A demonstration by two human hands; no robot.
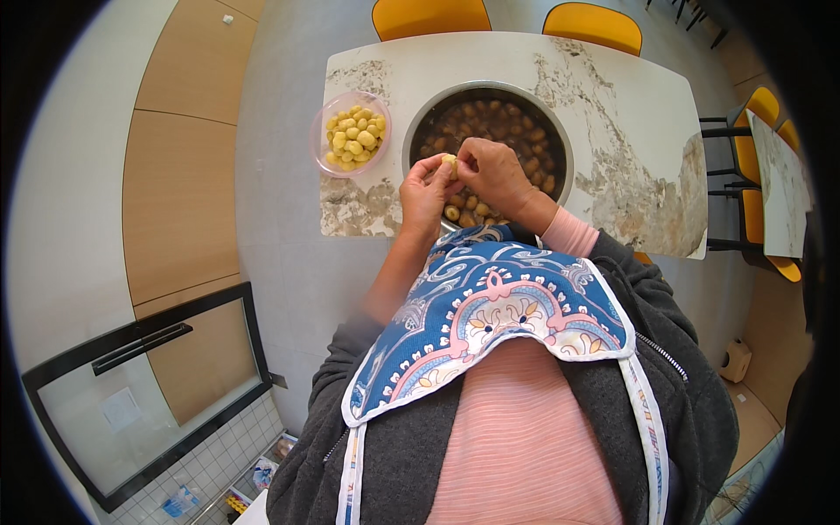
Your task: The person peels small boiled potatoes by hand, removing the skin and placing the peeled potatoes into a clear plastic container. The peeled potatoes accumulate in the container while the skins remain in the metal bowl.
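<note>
Between the fingers and thumb of my left hand (425, 197) is a small yellow potato (449, 159), which looks at least partly peeled. My right hand (495, 172) has its fingers curled in a pinch at the potato's right side; its fingertips are partly hidden. Both hands are above a large round metal basin (569, 157). Dark, murky water in the basin holds many small brown potatoes (482, 209), a few with pale patches. To the left, a pink translucent bowl (319, 157) is heaped with peeled yellow potatoes (354, 136).
Basin and bowl stand on a marble-patterned table (630, 131), the bowl close to its left edge. Yellow chairs (430, 16) line the far side. Another table (777, 190) with chairs is at the right. A black-framed glass door (197, 367) is at lower left.
</note>
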